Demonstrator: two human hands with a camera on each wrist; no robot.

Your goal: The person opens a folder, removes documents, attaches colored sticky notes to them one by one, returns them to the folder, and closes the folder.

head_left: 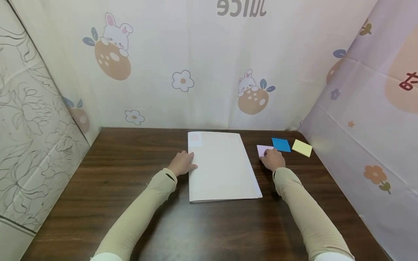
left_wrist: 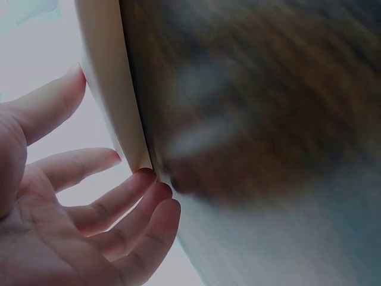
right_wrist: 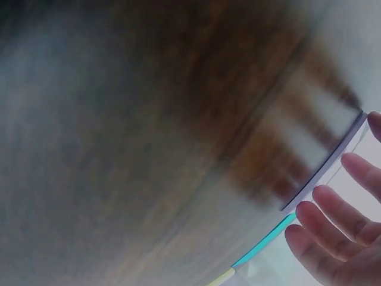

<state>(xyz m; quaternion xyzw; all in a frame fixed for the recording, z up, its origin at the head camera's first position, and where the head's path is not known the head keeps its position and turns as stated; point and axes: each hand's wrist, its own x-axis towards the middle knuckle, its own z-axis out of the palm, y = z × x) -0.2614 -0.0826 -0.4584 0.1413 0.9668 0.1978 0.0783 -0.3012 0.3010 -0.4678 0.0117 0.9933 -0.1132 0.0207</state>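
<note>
Pale sleeves are stretched over the table. At its middle, the left edge of the folder is touched by the left hand, fingers spread; the lilac pad, rightward, is met by the right hand, loosely parted. Straightening seems in hand, light pressure called for; the folder lies flat, cream-coloured, corner-labelled.

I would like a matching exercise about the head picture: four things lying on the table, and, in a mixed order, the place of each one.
Things:
1. white folder
2. lilac pad
3. blue pad
4. yellow pad

Places:
A. middle pad of the three
B. leftmost pad, at the right hand
C. rightmost pad
D. at the left hand

Pairs: 1-D, 2-B, 3-A, 4-C
</note>
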